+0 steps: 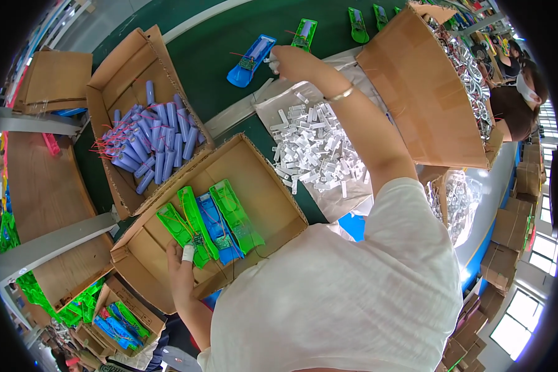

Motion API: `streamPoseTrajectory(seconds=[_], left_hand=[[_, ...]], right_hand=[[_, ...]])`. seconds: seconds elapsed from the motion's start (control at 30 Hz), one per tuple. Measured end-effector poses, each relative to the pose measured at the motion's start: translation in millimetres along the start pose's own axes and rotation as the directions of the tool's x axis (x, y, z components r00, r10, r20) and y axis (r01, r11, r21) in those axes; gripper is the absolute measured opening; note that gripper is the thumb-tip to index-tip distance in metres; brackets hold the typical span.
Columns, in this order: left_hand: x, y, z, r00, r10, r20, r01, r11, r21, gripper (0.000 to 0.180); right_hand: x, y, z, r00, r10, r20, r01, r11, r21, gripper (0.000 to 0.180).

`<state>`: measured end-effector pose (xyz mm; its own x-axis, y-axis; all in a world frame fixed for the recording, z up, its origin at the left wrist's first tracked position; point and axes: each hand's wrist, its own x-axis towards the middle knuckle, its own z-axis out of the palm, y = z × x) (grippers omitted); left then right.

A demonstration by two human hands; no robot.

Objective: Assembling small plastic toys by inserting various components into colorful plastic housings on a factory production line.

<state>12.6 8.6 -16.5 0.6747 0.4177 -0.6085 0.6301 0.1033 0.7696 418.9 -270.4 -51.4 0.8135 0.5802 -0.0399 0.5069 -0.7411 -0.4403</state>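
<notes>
- The right hand (283, 57) is stretched out to the green belt (217, 43), fingers pinched together on the near end of a blue tray (250, 61); a small board and red wires sit in the tray's open face, which lies upward so the parts stay put.
- The left hand (183, 263) rests inside the middle box (279, 192), fingers together with a bandaged tip pressed on the end of a green tray (178, 228), steadying the row.
- In that box, three green trays and one blue one lie side by side, slanted the same way, packed close so more can fit beside them.
- Behind the middle box, a second box (115, 93) holds a heap of blue cells (149, 146) with red leads, within the left arm's reach.
- Right of the middle box, small white pieces (313, 149) are spread on a plastic sheet.
- Beyond the blue tray, more green trays (305, 33) lie spaced along the belt.
- Far right, another person (519, 102) works beside a tall box (415, 80).
</notes>
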Motion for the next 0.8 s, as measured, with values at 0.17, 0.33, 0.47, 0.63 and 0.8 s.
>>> streamPoseTrajectory(seconds=[0.17, 0.33, 0.47, 0.63, 0.8], left_hand=[[12, -8, -7, 0.999, 0.028, 0.039, -0.031, 0.997, 0.073, 0.051], [12, 10, 1, 0.995, -0.1, -0.029, 0.101, 0.994, 0.035, 0.044], [8, 9, 2, 0.998, -0.065, -0.009, 0.066, 0.998, 0.003, 0.045], [6, -4, -3, 0.997, -0.065, -0.045, 0.064, 0.998, -0.014, 0.053], [11, 2, 2, 0.992, -0.069, -0.106, 0.074, 0.996, 0.042, 0.053]], right_hand=[[-48, -14, -10, 0.986, -0.037, 0.161, 0.05, 0.996, -0.079, 0.024], [-47, -51, 3, 0.995, -0.086, 0.042, 0.067, 0.938, 0.34, 0.034], [-57, -67, 3, 0.94, 0.07, -0.335, 0.157, 0.782, 0.604, 0.041], [-142, -74, 17, 0.908, 0.329, -0.26, -0.374, 0.915, -0.148, 0.05], [-183, -92, 74, 0.786, 0.507, -0.353, -0.588, 0.788, -0.179, 0.063]])
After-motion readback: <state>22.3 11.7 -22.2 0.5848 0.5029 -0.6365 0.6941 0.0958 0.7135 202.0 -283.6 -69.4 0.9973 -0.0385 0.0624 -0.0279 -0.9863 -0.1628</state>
